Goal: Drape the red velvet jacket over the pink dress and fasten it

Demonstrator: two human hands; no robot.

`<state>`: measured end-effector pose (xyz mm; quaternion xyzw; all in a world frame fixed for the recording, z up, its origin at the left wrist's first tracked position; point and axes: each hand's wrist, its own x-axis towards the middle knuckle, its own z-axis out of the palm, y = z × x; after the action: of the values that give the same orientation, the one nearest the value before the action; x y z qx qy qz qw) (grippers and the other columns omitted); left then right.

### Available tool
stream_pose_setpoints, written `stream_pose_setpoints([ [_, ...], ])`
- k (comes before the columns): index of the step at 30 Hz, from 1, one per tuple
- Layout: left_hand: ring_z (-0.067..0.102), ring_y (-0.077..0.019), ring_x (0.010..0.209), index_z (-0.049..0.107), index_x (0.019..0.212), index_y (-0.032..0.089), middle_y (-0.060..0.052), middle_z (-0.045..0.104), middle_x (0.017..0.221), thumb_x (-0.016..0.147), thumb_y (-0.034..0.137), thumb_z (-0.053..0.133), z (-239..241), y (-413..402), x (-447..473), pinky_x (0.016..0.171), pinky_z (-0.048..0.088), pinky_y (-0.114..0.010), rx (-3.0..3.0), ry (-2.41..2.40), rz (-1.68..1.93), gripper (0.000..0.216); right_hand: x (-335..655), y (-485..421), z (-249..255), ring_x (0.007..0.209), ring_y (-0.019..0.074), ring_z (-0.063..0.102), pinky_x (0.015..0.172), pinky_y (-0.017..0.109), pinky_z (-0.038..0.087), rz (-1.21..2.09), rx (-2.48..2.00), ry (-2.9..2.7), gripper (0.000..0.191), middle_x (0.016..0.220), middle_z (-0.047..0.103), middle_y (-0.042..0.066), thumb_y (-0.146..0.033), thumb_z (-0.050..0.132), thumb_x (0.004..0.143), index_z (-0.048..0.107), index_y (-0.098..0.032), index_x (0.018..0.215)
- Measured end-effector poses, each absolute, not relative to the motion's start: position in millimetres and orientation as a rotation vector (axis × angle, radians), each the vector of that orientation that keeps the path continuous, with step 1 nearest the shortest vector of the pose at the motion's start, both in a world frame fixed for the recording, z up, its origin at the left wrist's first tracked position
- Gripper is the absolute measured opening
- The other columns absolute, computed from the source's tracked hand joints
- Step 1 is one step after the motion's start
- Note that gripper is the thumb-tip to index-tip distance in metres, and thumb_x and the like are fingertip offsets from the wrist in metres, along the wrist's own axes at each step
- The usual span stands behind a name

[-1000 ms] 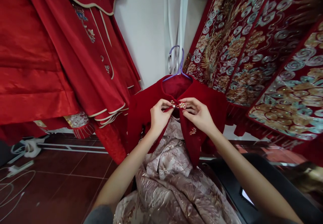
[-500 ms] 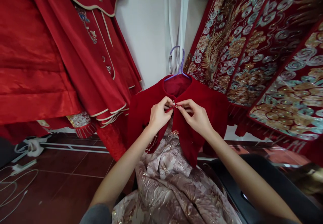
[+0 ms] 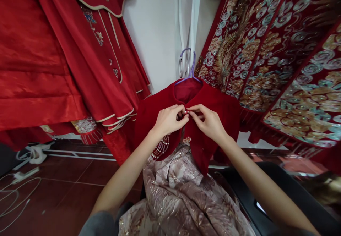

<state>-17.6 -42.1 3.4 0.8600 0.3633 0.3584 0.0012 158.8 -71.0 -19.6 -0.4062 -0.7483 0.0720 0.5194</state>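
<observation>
A dark red jacket [image 3: 160,104] hangs in front of me on a purple hanger [image 3: 192,73]. At the top of its front opening, just under the collar, my left hand [image 3: 170,119] pinches a small fastener [image 3: 187,112]. From the other side my right hand [image 3: 206,119] closes finger and thumb on the same spot. The fingers cover most of the fastener, so whether it is joined cannot be seen. Lower on the front sits a flower-shaped ornament [image 3: 187,139]. Beaded fringe [image 3: 162,146] shows below my left wrist. A shiny pinkish brocade cloth [image 3: 181,190] lies below the jacket.
Red garments with pale trim [image 3: 106,69] hang at the left. Heavily embroidered red garments [image 3: 262,62] hang at the right. A black surface [image 3: 266,190] is at the lower right. White cables [image 3: 20,193] lie on the tiled floor at the left.
My left fingers have shifted slightly right and curled over the fastener, closer to the right fingertips. More of the beaded fringe shows below the left wrist. The right hand has barely moved.
</observation>
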Motion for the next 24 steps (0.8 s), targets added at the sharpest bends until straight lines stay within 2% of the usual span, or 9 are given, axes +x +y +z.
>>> stream_pose_setpoints([
  [9, 0.06, -0.0162, 0.065, 0.061, 0.086, 0.02, -0.003, 0.066, 0.08, 0.087, 0.029, 0.048, 12.8, -43.3, -17.3, 0.058, 0.039, -0.027, 2.951, 1.136, 0.902, 0.016, 164.4, -68.3, -14.3, 0.085, 0.019, 0.069, 0.075, 0.035, 0.062, 0.211, -0.976, -1.8, 0.014, 0.094, 0.07, 0.003, -0.034, 0.061, 0.087, 0.062, -0.024, 0.096],
  [17, 0.063, -0.0175, 0.071, 0.059, 0.082, 0.018, -0.004, 0.066, 0.078, 0.089, 0.024, 0.044, 12.1, -40.2, -18.6, 0.061, 0.041, -0.028, 3.151, 0.971, 0.799, 0.018, 166.0, -66.2, -12.6, 0.087, 0.0186, 0.068, 0.074, 0.032, 0.062, 0.352, -0.941, -1.748, 0.029, 0.09, 0.067, 0.003, -0.034, 0.068, 0.08, 0.051, -0.023, 0.1],
  [24, 0.063, -0.0167, 0.07, 0.059, 0.082, 0.016, -0.004, 0.066, 0.077, 0.09, 0.02, 0.041, 10.6, -38.2, -18.8, 0.064, 0.043, -0.027, 3.198, 0.89, 0.791, 0.02, 166.7, -65.5, -11.4, 0.085, 0.0169, 0.066, 0.074, 0.03, 0.061, 0.383, -0.926, -1.773, 0.03, 0.089, 0.064, 0.003, -0.028, 0.069, 0.078, 0.05, -0.022, 0.1],
])
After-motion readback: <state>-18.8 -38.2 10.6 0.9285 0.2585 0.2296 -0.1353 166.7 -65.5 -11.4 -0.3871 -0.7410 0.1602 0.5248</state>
